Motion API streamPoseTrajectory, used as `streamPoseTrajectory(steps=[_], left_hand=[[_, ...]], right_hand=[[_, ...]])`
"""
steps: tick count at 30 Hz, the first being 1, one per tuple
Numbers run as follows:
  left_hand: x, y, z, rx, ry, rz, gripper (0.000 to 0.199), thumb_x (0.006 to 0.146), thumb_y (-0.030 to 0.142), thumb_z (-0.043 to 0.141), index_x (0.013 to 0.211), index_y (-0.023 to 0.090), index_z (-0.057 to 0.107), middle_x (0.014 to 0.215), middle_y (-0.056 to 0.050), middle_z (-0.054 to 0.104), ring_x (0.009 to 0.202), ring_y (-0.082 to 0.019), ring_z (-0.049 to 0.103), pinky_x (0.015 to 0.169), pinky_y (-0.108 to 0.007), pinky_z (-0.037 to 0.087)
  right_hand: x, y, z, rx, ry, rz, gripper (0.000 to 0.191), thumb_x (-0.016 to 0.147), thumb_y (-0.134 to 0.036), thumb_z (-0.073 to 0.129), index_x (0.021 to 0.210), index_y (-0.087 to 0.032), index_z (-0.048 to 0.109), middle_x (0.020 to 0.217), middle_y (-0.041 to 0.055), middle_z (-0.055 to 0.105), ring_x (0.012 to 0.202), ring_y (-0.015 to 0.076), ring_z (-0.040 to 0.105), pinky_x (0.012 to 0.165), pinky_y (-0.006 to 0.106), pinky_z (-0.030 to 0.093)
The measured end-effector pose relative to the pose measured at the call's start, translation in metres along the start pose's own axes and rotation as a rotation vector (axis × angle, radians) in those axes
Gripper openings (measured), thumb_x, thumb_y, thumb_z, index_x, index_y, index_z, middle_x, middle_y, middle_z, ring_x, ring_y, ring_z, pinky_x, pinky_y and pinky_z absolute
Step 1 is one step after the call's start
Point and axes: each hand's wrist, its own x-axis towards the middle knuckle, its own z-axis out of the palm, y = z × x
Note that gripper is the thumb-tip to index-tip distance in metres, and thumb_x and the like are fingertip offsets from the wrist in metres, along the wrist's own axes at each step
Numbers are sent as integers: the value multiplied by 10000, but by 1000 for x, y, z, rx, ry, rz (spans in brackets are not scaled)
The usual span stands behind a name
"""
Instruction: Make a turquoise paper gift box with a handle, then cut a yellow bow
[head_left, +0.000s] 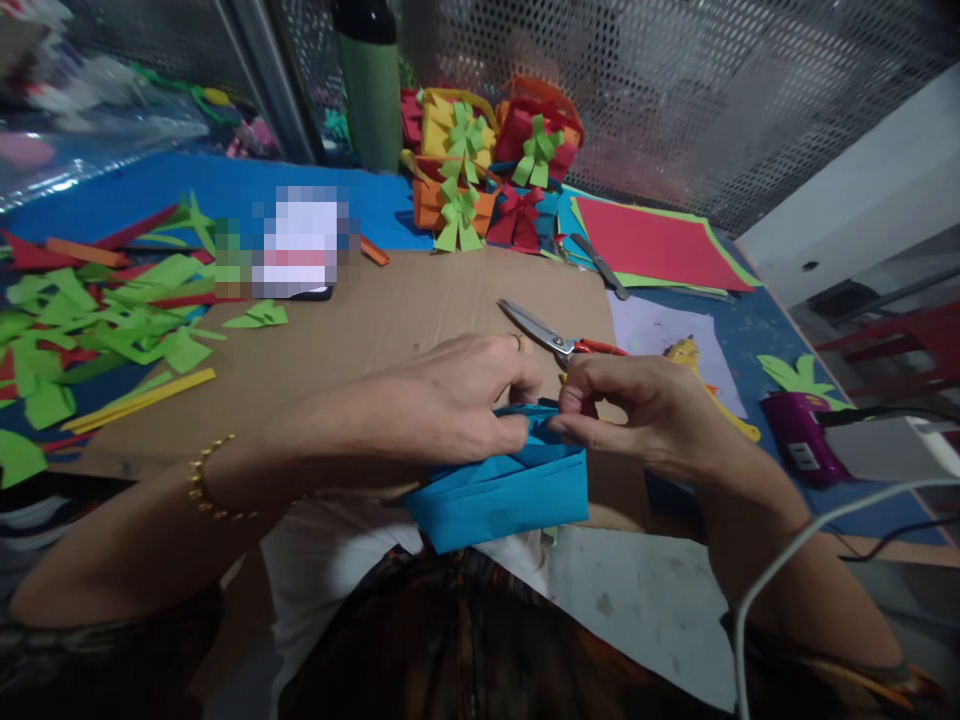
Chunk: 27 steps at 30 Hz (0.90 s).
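Seemingly, we are shaping the blue paper box (506, 505), held at the near edge of the tabletop (757, 325); our left hand (469, 390) and right hand (637, 410) each have a pinching grip on its upper rim. The next move likely calls for light, even pressing. Beyond the box, scissors (536, 326) crowd our right; cardboard (420, 290) behind and left of it gives room, reaching back towards paper baskets (431, 207).

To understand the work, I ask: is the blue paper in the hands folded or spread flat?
Folded: the blue paper shows overlapping layers at its top and a straight-edged front panel.
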Motion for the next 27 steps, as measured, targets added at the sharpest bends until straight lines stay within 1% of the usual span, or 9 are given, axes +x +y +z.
streamPoseTrajectory(steps=[3,5,10,18,27], left_hand=[[0,0,0,1,1,-12,125,825,177,600,704,185,572,738,5,551,693,-143,498,618,-294,334],[-1,1,0,3,-6,-14,112,830,181,602,719,186,583,751,3,560,707,-148,507,627,-293,342],[-1,0,-1,11,-36,-21,77,826,174,601,751,187,605,774,0,570,737,-156,521,653,-291,351],[0,-2,0,-3,-48,-10,46,814,182,599,771,196,606,818,-10,587,771,-173,534,685,-301,364],[0,0,-2,-39,-79,14,106,815,162,595,715,195,590,791,-5,603,761,-168,548,682,-297,370]], right_hand=[[0,0,1,-38,13,-21,239,927,-284,726,727,-201,623,632,-24,624,553,83,534,520,203,405],[0,1,2,-58,17,-25,231,925,-281,721,731,-204,623,632,-22,633,554,86,544,522,204,413],[0,3,1,-115,4,-39,221,921,-289,723,739,-209,628,622,-22,642,544,91,552,520,220,415],[2,2,1,-127,3,-48,222,924,-322,735,747,-230,639,621,-14,655,540,114,580,518,249,427],[1,3,2,-131,-13,-33,234,934,-365,730,756,-242,640,633,-4,662,555,132,581,523,271,450]])
